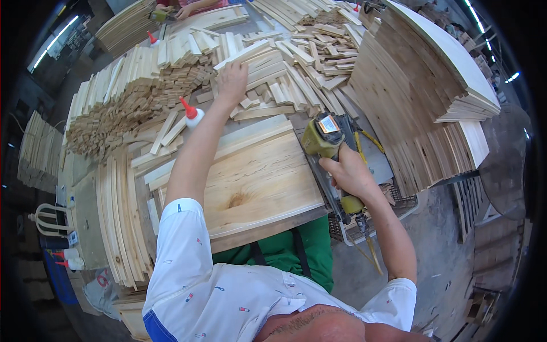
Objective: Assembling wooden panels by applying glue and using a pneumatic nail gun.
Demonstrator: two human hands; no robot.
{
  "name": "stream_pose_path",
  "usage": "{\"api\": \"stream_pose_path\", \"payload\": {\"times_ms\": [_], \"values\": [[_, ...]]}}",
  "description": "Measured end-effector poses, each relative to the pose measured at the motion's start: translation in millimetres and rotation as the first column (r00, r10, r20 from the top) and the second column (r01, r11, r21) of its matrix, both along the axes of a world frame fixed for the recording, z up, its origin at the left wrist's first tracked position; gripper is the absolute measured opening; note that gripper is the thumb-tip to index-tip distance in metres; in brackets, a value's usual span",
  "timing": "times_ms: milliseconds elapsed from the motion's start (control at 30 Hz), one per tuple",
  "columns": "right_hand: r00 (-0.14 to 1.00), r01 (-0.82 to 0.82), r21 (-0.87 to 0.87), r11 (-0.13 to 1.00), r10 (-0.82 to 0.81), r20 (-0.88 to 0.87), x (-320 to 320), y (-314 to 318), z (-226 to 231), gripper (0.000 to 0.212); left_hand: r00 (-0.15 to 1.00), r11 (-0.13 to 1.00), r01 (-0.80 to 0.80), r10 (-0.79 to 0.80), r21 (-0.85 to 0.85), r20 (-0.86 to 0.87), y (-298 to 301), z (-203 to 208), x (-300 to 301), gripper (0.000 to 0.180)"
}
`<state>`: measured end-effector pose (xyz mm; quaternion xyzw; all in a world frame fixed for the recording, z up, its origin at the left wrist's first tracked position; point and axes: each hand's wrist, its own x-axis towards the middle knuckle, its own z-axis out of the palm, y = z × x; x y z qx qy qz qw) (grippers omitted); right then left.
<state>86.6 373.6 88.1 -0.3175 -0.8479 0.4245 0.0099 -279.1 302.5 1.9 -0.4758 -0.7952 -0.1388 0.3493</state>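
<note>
My left hand (232,82) reaches forward over the work. Its fingers are bent around the near end of a pale wooden strip (250,53) on top of the pile. A nail gun (322,137) with a yellow-green body is in my right hand (350,171), fingers wrapped round its handle; an air hose (373,251) hangs below it. In front of me lies a flat wooden panel (262,176) with a dark knot and strips along its far and left edges. Beside my left forearm stands a white glue bottle (194,115) with a red nozzle.
Stacked strips (142,85) rise at the far left, and loose strips (319,51) spread across the back. Tall leaning plywood sheets (404,97) wall off the right. Long boards (122,222) lie left of the panel. Another person's hand (185,11) shows at the top.
</note>
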Motion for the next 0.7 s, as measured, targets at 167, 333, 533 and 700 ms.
{"api": "stream_pose_path", "payload": {"times_ms": [167,333,533,700], "values": [[0.999,-0.025,0.009,1.000,0.025,-0.019,4,4,1,0.044,0.999,0.997,0.048,-0.049,-0.054,-0.013,6,7,-6,0.009],[1.000,-0.014,-0.036,0.999,0.013,-0.016,1,3,6,0.043,0.998,0.995,0.036,-0.040,-0.096,-0.044,3,7,-11,0.012],[1.000,-0.003,-0.032,0.999,0.002,-0.019,1,11,-5,0.038,0.976,0.979,0.202,-0.203,0.020,0.074,-33,18,31,0.014],[0.998,-0.018,-0.051,0.999,0.015,-0.069,1,15,-7,0.038,0.659,0.991,0.126,-0.049,-0.046,0.750,-102,18,111,0.030]]}}
